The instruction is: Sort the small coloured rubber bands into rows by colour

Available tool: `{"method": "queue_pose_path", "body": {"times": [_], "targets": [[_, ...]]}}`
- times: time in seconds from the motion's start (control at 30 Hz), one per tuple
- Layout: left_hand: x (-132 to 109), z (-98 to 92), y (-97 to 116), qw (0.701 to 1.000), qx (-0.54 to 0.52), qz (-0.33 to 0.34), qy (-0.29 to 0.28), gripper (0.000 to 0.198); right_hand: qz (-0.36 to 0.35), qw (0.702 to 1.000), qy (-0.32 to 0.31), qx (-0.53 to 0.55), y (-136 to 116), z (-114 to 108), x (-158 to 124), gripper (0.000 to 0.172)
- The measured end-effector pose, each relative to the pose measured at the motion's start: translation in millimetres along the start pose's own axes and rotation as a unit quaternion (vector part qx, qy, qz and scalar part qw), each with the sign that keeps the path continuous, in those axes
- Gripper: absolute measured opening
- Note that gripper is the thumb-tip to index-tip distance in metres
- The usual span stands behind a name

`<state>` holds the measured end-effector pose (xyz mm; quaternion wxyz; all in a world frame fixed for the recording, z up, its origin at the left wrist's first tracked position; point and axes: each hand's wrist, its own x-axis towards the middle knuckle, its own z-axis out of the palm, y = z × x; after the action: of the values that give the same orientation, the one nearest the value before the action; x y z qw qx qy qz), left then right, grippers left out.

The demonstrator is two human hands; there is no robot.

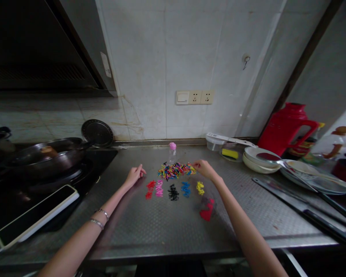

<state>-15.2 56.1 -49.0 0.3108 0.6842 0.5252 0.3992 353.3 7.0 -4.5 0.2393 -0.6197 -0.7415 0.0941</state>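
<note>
A mixed pile of small coloured rubber bands (pixel 175 171) lies on the metal counter. My right hand (pixel 204 169) is at the pile's right end, fingertips pinched together; whatever is between them is too small to make out. To the left of the pile my left hand (pixel 135 175) rests on the counter, fingers loosely apart, holding nothing visible. In front of the pile lie single-colour heaps: red bands (pixel 150 189), pink bands (pixel 159 188), black bands (pixel 173 192), blue bands (pixel 186 189) and yellow bands (pixel 200 188). Behind it stands a small clear bottle with a pink top (pixel 172 152).
A clear bag with red shapes (pixel 207 211) lies near my right forearm. At left are a wok (pixel 49 157) on the stove and a phone-like device (pixel 37 215). Bowls (pixel 261 163), a yellow sponge (pixel 230 154), long utensils (pixel 291 206) and a red thermos (pixel 285 130) crowd the right.
</note>
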Motion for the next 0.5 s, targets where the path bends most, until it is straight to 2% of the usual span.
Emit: {"method": "queue_pose_path", "body": {"times": [0.13,0.5], "targets": [[-1,0.2,1,1.0,-0.01,0.004,-0.005,0.057,0.017,0.999,-0.027,0.026,27,5,-6,0.024],[0,1.0,1,1.0,0.014,0.0,-0.004,0.056,0.003,0.999,-0.04,0.036,25,17,-9,0.02]]}}
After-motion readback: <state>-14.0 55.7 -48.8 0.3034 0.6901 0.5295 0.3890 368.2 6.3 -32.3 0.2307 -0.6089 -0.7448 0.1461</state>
